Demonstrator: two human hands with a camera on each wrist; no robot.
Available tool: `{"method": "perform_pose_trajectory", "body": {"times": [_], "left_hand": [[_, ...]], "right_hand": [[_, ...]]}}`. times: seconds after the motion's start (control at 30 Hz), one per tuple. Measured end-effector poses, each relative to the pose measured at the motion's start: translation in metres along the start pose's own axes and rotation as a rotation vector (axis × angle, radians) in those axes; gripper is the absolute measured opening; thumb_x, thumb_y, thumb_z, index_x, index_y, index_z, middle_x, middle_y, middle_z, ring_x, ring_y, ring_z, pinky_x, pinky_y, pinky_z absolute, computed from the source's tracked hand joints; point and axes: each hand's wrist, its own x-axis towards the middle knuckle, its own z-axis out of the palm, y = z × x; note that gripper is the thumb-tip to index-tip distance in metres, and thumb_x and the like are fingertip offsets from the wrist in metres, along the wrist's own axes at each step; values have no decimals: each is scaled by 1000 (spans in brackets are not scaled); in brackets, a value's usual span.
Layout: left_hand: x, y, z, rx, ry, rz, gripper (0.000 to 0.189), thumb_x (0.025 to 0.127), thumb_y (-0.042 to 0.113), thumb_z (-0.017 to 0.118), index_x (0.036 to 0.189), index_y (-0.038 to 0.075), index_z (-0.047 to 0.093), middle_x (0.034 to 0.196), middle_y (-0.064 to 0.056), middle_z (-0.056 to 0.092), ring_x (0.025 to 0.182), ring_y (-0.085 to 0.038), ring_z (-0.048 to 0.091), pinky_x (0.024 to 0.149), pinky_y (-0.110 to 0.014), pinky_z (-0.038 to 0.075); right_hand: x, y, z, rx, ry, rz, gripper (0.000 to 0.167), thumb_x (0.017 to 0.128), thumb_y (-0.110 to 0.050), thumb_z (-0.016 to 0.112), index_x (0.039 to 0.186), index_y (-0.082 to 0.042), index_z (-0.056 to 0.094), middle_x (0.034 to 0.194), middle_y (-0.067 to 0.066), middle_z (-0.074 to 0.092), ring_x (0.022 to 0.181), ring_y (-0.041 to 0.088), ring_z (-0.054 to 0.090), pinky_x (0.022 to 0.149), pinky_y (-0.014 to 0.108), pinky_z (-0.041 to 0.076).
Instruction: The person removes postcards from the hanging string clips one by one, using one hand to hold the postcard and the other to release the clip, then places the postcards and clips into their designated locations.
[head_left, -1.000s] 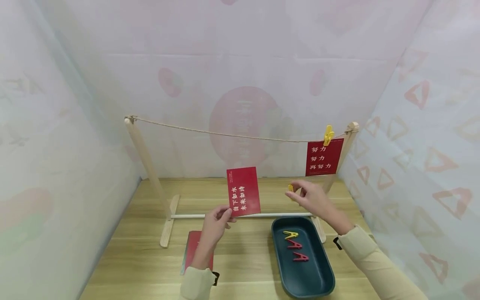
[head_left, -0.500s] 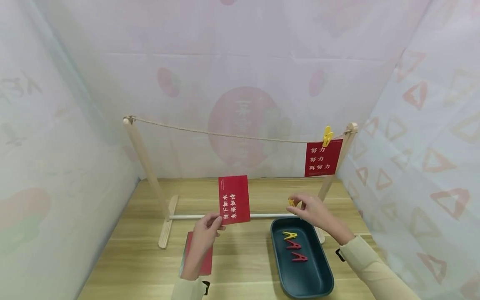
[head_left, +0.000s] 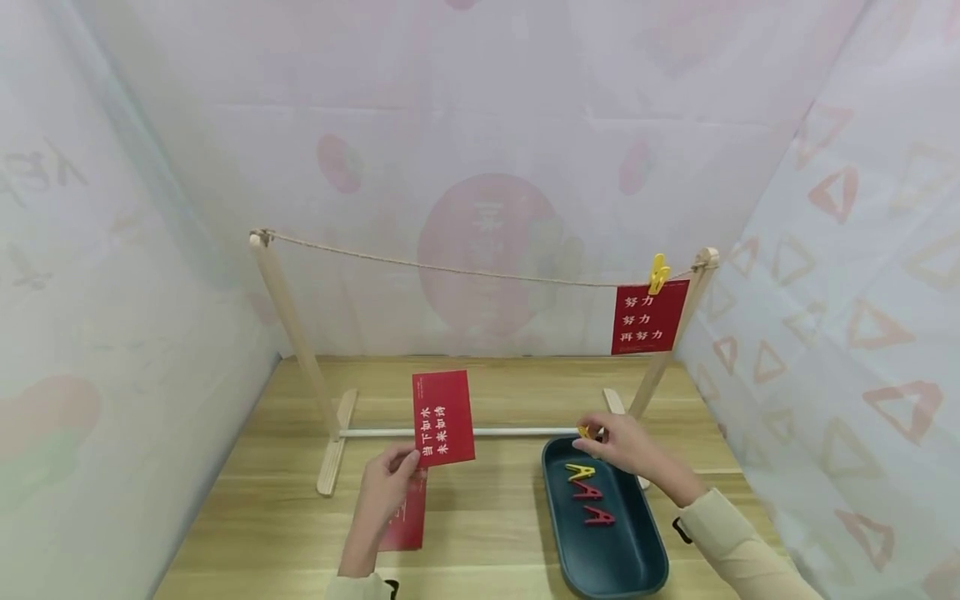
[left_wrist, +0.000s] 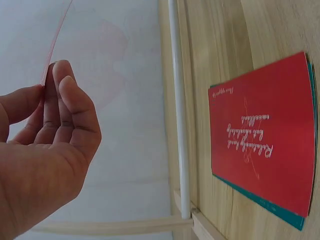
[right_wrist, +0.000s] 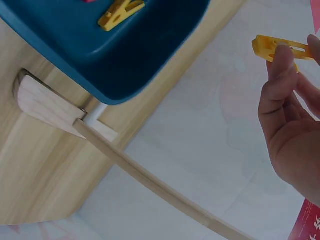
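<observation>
My left hand [head_left: 388, 483] pinches a red card [head_left: 444, 417] with white Chinese characters by its lower left corner, upright above the table. In the left wrist view that card shows edge-on between thumb and fingers. Under the left hand lies a stack of cards [left_wrist: 262, 135], a red one with white script on top and a teal one peeking out below. Over the far end of the tray, my right hand [head_left: 626, 450] pinches a yellow clothespin [right_wrist: 280, 47]. Another red card [head_left: 651, 317] hangs from the string by a yellow clothespin [head_left: 659, 275].
A string [head_left: 450, 269] spans two wooden posts joined low down by a white rod [head_left: 510, 432]. On the right, a dark teal tray [head_left: 652, 533] holds a yellow clothespin [head_left: 580, 472] and two red clothespins [head_left: 598, 516]. Printed cloth [head_left: 480, 67] encloses the table.
My left hand has moved left and down with the red card, which now partly overlaps the stack in the head view. My right hand has lowered with its clothespin toward the tray.
</observation>
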Motion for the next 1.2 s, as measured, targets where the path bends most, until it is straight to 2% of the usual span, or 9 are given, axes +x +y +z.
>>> {"method": "perform_pose_trajectory", "body": {"times": [0.13,0.27,0.47,0.57,0.7,0.83,1.0,1.1,1.2], "left_hand": [[-1,-6,-11,34,-1,-19,25,100,16,57,119,2,65,100,-15,71,83,-20,68,67,-25,55],[-4,-17,-22,54,-6,-52,28,99,15,57,122,-1,63,100,-17,72,84,-22,68,63,-24,54],[-8,-32,-38,58,-7,-125,31,98,15,58,123,-3,61,100,-15,71,81,-16,65,66,-24,55],[-9,-34,-43,75,-15,-127,32,98,14,59,123,-5,60,101,-16,71,83,-17,65,68,-25,55],[-8,-40,-47,102,-28,-132,30,98,12,58,122,-6,60,99,-15,72,84,-22,67,70,-29,57],[-8,-48,-51,110,-40,-133,30,97,9,57,122,-9,59,98,-17,72,86,-27,69,75,-35,58],[-10,-56,-56,85,-50,-169,30,97,5,55,122,-10,58,97,-19,71,80,-28,68,64,-32,57],[-10,-59,-58,98,-56,-212,30,98,8,55,123,-8,58,95,-16,71,77,-24,67,59,-28,54],[-10,-62,-60,129,-67,-230,32,98,12,55,124,-7,58,95,-14,72,77,-19,66,60,-28,53]], "right_hand": [[-5,5,15,-9,-61,-46,23,89,-33,72,100,-13,66,79,-9,59,66,0,48,61,20,44],[-10,9,30,-46,-112,-82,22,88,-32,74,97,-13,66,76,-11,57,63,-2,45,59,19,41],[-15,12,44,-60,-202,-67,31,88,-36,73,101,-9,67,81,-3,64,66,-1,48,60,21,44],[-19,12,53,-54,-247,-65,34,88,-36,73,103,-6,67,82,-2,64,66,-1,48,59,21,43],[-27,11,66,-23,-310,-24,30,87,-31,74,104,-7,67,79,-6,60,65,-1,46,58,20,41],[-34,12,77,1,-388,26,24,87,-32,74,98,-12,66,73,-9,57,60,-1,47,54,19,39],[-42,14,85,12,-486,70,20,87,-33,74,91,-16,64,67,-14,51,55,0,47,51,18,37],[-43,16,87,-24,-499,79,21,86,-34,75,92,-17,64,69,-14,51,58,1,46,53,19,38],[-43,17,88,-60,-495,85,24,85,-34,76,96,-16,66,74,-12,55,62,2,48,57,21,41]]}}
